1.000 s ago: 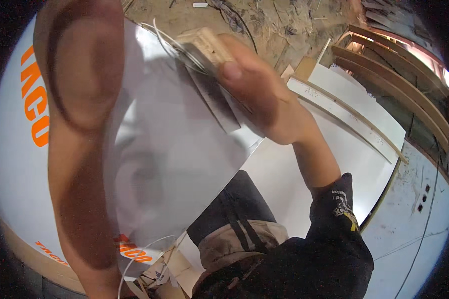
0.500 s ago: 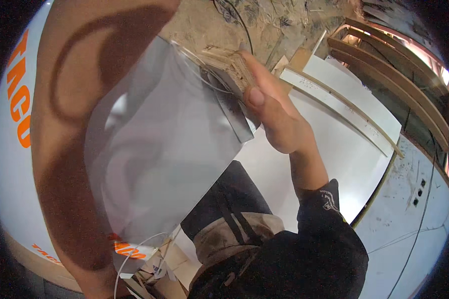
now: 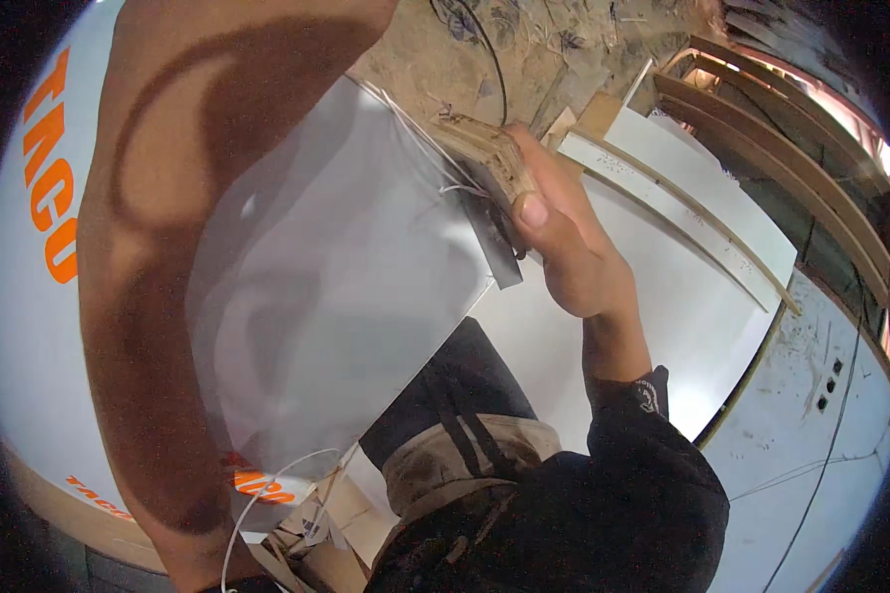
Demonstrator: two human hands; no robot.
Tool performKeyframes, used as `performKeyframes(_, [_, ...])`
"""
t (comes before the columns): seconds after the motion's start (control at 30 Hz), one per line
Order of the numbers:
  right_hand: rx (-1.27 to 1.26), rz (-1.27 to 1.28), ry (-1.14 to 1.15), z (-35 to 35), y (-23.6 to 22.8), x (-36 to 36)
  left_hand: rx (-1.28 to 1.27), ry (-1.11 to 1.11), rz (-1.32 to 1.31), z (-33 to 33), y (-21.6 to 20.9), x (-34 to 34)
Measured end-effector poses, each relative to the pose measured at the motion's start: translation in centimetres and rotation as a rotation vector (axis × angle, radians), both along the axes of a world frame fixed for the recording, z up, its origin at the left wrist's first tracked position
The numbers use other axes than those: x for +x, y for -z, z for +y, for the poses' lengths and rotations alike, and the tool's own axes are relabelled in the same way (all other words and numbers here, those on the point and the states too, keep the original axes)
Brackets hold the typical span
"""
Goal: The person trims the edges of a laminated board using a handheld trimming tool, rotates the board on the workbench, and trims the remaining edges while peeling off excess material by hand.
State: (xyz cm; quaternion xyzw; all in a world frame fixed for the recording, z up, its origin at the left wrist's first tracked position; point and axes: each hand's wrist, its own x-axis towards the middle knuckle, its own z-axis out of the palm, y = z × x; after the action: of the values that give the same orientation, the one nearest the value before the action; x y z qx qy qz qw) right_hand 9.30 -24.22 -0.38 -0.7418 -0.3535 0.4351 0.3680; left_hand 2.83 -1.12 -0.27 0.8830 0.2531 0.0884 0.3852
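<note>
My right hand (image 3: 574, 232) is closed around a rough, layered wooden piece (image 3: 485, 143), with the thumb on its near end. Just under that wood, a dark grey flat strip (image 3: 491, 242) shows against the edge of a glossy white panel (image 3: 336, 287). A thin white cord or strip (image 3: 425, 133) runs along the panel's far edge towards the wood. My bare left arm (image 3: 143, 326) fills the left side, very close and bent by the lens. Its fingers lie outside the picture or cannot be made out.
White boards (image 3: 653, 296) and a long white strip (image 3: 677, 212) lie to the right. Wooden frames (image 3: 781, 138) stand at the far right. A black cable (image 3: 494, 59) crosses the dusty floor (image 3: 574, 59). Offcuts (image 3: 341, 519) lie at the lower left, beside a thin white wire (image 3: 237, 534).
My right hand and the wooden piece have shifted slightly right and down. The left arm also appears a little farther right. The right hand keeps its hold.
</note>
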Motion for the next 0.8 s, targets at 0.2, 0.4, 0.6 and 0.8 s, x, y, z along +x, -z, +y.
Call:
performKeyframes(0.2, [-0.116,0.015,0.048,-0.4,-1.0,-0.9,0.03,0.001,0.159,0.3,-1.1,0.4])
performKeyframes(0.4, [-0.191,0.066,0.196,-2.4,-0.6,-2.4,0.283,-0.068,-0.16,-1.2,0.1,-0.5])
performKeyframes(0.6, [-0.176,0.058,0.361,-3.9,-0.3,-3.9,0.335,-0.033,-0.128,-1.9,0.1,0.0])
performKeyframes(0.8, [-0.132,0.227,0.76,-5.2,1.0,-9.1,0.366,0.018,-0.151,-1.2,-0.7,0.0])
